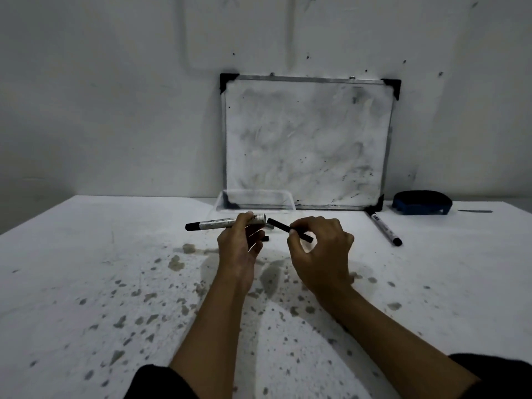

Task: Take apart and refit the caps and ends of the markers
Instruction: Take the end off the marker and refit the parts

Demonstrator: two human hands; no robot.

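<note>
So on the stained, speckled white table (pixel 86 254) the left hand (pixel 240 249) is up off the surface, fingers wrapped round a silver-barrelled marker with a black cap (pixel 221 224) that lies roughly level, capped end pointing left and the open back end sticking out to the right of the fingers. Just right of that open end, not quite touching it, is a thin black rod-shaped piece (pixel 289 230), looks like the marker's inner part, tilted down to the right and pinched between thumb and fingertips of the right hand (pixel 319 254). A small black piece (pixel 265 239) peeks out just beside the left fingers; can't tell if it's gripped or lying on the table. Behind the hands sits a clear plastic tray (pixel 256 201), and behind that a smudged whiteboard with a metal frame and black corners (pixel 308 142) leans on the wall. Further right a second capped silver marker (pixel 385 228) lies on the table near the board's corner, and a blue and black board eraser (pixel 421 203) sits past it.
</note>
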